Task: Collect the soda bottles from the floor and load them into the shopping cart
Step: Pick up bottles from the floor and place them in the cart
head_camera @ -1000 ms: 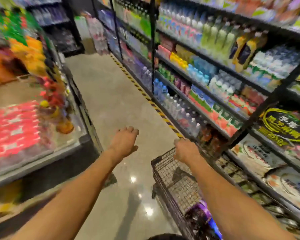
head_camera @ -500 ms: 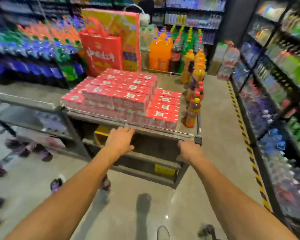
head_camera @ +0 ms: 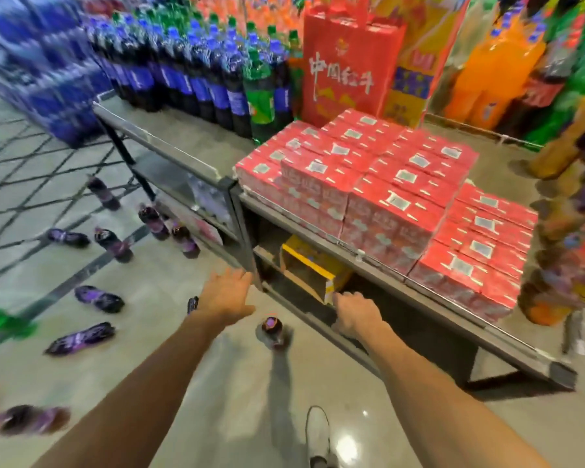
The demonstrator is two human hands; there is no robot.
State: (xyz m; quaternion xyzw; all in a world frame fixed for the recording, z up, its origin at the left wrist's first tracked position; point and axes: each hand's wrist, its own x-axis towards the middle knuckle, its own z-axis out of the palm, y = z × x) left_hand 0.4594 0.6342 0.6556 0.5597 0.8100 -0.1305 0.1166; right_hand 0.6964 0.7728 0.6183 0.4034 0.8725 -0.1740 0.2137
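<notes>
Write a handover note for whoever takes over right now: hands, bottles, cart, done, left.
Left hand: open, empty, stretched out above the floor.
Right hand: loosely curled, empty, by the display table.
Bottles: many purple ones on the floor at left, e.g.; one just ahead, between the hands.
Cart: out of view.
Done: cannot tell.
Left: collect all floor bottles, load cart.

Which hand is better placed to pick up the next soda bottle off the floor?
Probably the left hand: open, it hovers toward the scattered bottles, nearest one bottle beside it. The right hand is curled by the display stand.
</notes>
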